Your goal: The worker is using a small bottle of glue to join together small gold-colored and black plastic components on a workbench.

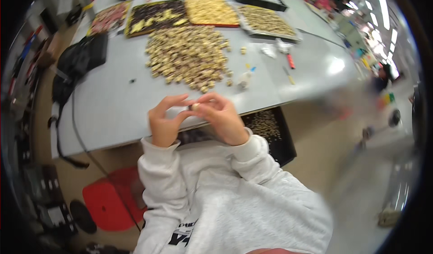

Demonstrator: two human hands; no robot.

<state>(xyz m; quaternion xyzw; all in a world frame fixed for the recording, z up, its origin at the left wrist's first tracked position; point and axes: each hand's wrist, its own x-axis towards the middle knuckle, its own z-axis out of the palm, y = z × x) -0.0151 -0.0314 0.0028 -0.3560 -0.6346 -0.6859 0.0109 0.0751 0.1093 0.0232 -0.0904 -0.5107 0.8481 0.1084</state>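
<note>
My left hand (164, 122) and my right hand (225, 121) meet just over the near edge of the grey table (122, 105). Between the fingertips of both is a small cream-and-dark part (195, 106). Its kind is too small to make out, and so is whether it is one piece or two pressed together. Beyond my hands lies a broad pile of small cream-and-brown parts (187, 55). To the right of the pile stands a small whitish bottle (244, 80) with a blue tip.
Along the back sit trays of small pieces: pink (109, 18), black-and-yellow (158, 16), yellow (212, 11) and tan (268, 20). A black bag (81, 55) with a cable lies left. At right is a red-handled tool (291, 61). Below the edge are a black tray (288, 141) and red stool (108, 204).
</note>
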